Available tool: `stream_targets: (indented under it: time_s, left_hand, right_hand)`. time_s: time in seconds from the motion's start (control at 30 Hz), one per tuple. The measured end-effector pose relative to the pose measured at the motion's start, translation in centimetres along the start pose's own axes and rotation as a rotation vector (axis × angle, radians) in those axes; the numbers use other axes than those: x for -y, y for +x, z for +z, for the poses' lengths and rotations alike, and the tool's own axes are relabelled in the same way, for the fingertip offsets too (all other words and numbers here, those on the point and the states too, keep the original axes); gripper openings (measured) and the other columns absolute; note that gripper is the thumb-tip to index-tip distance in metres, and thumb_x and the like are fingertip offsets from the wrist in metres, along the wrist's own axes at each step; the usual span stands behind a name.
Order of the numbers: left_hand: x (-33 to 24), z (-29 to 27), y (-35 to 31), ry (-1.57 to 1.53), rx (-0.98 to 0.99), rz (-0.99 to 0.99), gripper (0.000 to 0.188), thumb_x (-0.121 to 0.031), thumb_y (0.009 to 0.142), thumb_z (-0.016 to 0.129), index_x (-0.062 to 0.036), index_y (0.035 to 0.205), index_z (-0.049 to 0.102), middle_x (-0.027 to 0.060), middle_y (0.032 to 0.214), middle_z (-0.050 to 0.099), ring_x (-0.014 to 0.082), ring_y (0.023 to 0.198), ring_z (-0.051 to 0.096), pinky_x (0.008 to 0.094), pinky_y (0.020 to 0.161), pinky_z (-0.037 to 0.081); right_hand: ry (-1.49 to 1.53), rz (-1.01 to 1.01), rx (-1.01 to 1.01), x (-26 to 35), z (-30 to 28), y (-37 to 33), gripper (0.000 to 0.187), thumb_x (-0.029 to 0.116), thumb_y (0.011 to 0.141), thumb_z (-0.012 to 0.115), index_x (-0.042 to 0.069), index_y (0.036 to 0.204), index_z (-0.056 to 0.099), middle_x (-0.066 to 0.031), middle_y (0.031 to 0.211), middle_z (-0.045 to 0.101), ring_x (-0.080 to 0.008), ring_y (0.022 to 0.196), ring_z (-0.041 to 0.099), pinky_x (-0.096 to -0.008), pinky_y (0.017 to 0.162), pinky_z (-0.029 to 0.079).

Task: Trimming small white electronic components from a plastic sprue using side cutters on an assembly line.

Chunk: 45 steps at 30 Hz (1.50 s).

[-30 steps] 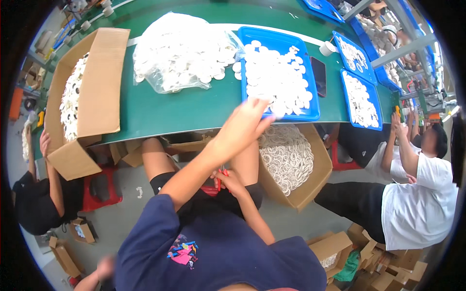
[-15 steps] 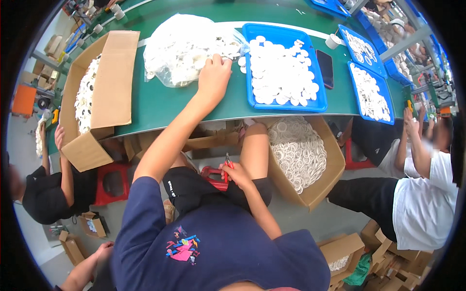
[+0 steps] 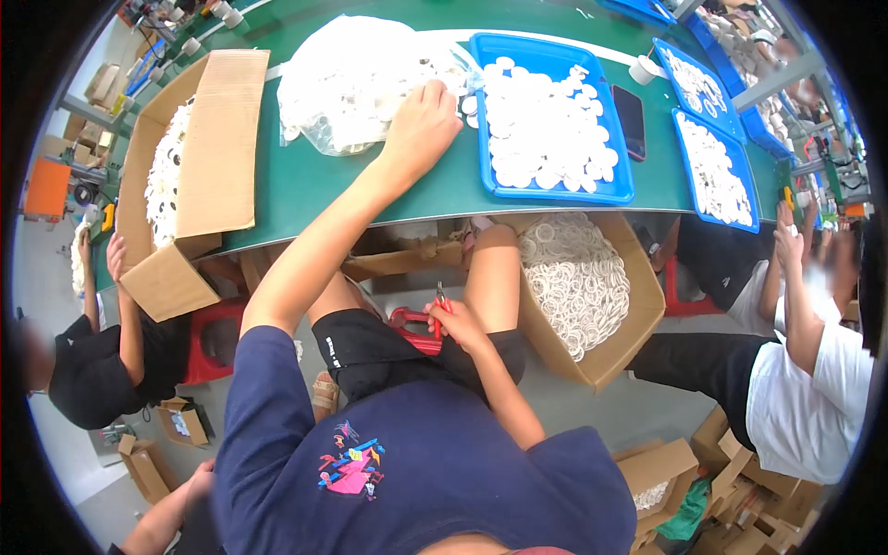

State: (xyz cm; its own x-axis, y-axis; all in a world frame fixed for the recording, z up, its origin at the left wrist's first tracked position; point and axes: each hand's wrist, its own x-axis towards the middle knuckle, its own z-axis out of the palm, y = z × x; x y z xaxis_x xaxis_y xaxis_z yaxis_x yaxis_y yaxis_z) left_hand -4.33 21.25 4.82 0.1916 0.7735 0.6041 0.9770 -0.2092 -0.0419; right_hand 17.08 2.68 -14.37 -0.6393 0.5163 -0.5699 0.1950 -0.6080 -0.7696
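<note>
My left hand (image 3: 423, 129) reaches over the green table at the near right edge of a clear plastic bag (image 3: 347, 88) full of white round pieces. Its fingers are bent down and close together; the fingertips and anything in them are hidden. Just right of it a few loose white discs (image 3: 470, 113) lie by a blue tray (image 3: 558, 192) heaped with similar discs. Low over my lap, my right hand (image 3: 460, 324) is closed around red-handled pliers (image 3: 442, 303), whose tips point up toward the table.
An open carton (image 3: 245, 139) of white pieces stands left on the table. A phone (image 3: 629, 120) lies right of the tray, with smaller blue trays (image 3: 712, 171) beyond. Below the edge, a carton (image 3: 647, 328) holds white rings. People sit at both sides.
The whole view has shifted slightly. My left hand has moved a little to the right and farther away along the bag's edge. My right hand keeps the pliers over my lap.
</note>
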Motion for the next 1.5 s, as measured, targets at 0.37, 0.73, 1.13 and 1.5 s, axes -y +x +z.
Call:
stream_targets:
  time_s: [0.37,0.73,1.13,1.5]
  left_hand:
    - [0.4,2.1,1.3,-0.081,-0.317,-0.018,0.021,-0.022,0.084,0.063,-0.0023,0.084,0.057,0.0108,0.087,0.058,0.0277,0.085,0.055,0.0391,0.075,0.045]
    - [-5.6,-9.7,-9.9,-1.493,-0.193,-0.952,0.038,-0.036,0.102,0.041,-0.0029,0.087,0.052,0.0029,0.064,0.048,0.0125,0.056,0.046,0.0293,0.053,0.040]
    - [-7.4,-7.9,-20.0,-1.932,0.034,-1.279,0.024,-0.023,0.099,0.051,-0.0002,0.103,0.054,0.0060,0.087,0.057,0.0128,0.072,0.055,0.0271,0.064,0.047]
    - [-8.5,-5.7,-23.2,-1.687,0.061,-1.332,0.010,0.001,0.090,0.042,-0.0039,0.092,0.052,0.0042,0.084,0.057,0.0102,0.074,0.052,0.0233,0.069,0.043]
  right_hand:
    - [-0.013,0.018,-0.012,0.1,0.2,0.3,0.023,0.027,0.092,0.057,0.005,0.086,0.060,-0.0014,0.069,0.060,-0.0097,0.061,0.057,-0.0238,0.051,0.040]
    - [-0.147,-0.173,-0.116,7.4,2.7,-4.3,0.021,0.012,0.094,0.052,0.000,0.112,0.056,-0.0022,0.088,0.055,-0.0090,0.074,0.055,-0.0250,0.062,0.050]
    - [-0.009,-0.262,-0.043,9.9,6.1,-3.8,0.020,0.016,0.092,0.054,0.000,0.104,0.057,-0.0068,0.085,0.061,-0.0121,0.075,0.060,-0.0296,0.063,0.050]
    - [-0.632,-0.408,-0.278,8.4,5.8,-4.4,0.021,0.012,0.083,0.056,-0.003,0.098,0.055,-0.0253,0.093,0.057,-0.0444,0.088,0.056,-0.0461,0.078,0.045]
